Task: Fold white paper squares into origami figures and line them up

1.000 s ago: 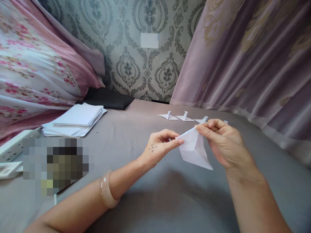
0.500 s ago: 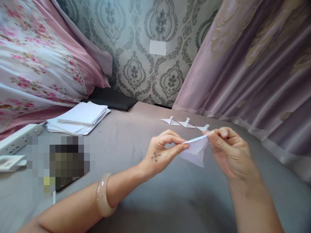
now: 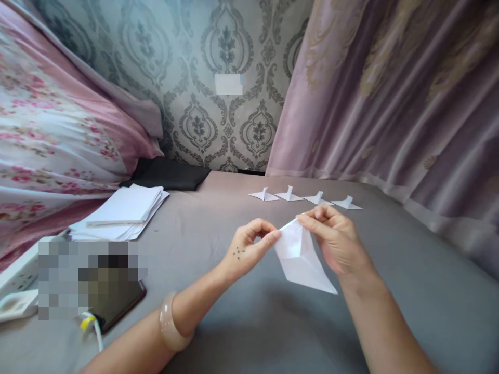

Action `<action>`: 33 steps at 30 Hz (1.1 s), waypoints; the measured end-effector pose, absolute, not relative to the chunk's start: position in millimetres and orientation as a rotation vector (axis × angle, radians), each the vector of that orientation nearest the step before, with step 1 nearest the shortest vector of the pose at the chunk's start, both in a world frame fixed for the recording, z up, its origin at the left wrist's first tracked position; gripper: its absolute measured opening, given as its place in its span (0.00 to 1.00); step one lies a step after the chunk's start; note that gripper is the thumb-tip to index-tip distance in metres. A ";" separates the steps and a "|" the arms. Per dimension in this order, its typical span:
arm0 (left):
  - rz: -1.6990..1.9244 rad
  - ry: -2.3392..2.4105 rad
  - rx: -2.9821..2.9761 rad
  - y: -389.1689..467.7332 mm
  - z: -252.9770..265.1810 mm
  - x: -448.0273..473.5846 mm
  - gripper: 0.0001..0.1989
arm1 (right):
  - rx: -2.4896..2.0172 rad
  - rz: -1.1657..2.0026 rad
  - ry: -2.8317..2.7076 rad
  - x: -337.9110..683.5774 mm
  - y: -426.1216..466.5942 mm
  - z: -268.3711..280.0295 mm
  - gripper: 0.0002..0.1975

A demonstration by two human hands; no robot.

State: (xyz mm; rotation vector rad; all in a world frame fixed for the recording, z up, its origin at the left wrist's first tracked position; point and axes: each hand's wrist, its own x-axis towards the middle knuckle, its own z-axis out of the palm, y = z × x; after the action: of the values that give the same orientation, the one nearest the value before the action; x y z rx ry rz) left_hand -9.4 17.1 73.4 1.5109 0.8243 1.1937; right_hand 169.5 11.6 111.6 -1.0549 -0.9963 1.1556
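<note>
Between my two hands hangs a folded sheet of white paper, lifted above the grey cloth. My left hand pinches its upper left edge between thumb and forefinger; a pale bangle sits on that wrist. At the upper right corner my right hand grips the paper with thumb and fingers. The sheet's creased lower part slants down to a point at the right. Beyond my hands several small folded paper figures stand in a row, each with an upright tab.
A stack of white paper lies at the left, in front of a dark folded cloth. Nearer are a white power strip and a partly blurred dark phone-like device with a cable. Curtains hang at the right.
The view has shifted, and both hands now appear further left. The paper has turned so its broad creased face shows, with the point hanging lower. Another folded figure at the row's right end is visible.
</note>
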 end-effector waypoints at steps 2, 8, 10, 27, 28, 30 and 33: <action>1.141 0.837 1.493 18.9 73.4 -9.8 0.11 | -1.085 1.162 -1.007 167.3 10.9 109.3 0.21; 1.128 0.885 1.437 24.8 67.0 -9.9 0.14 | -1.150 1.189 -1.009 164.8 15.9 100.5 0.21; 1.100 0.878 1.320 30.1 58.6 -9.8 0.15 | -1.161 1.236 -1.039 168.7 18.6 97.8 0.19; 1.042 0.906 0.934 47.5 20.0 -5.2 0.22 | -1.718 1.033 -1.522 171.6 -4.4 36.7 0.13; 1.051 0.962 0.989 44.9 21.3 -4.0 0.25 | -1.808 0.899 -1.533 172.3 -4.8 33.1 0.13; 1.029 1.046 1.139 38.4 23.7 -0.8 0.31 | -1.927 0.679 -1.530 175.6 -6.2 26.3 0.12; 0.976 1.108 1.423 29.6 21.3 4.9 0.42 | -1.936 0.628 -1.467 182.5 -8.1 17.1 0.12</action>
State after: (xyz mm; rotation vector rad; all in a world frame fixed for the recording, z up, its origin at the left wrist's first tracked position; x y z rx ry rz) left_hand 4.9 29.6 21.3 1.4227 1.1082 0.9761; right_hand 182.5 -8.1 17.1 -1.9359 -1.4666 0.6282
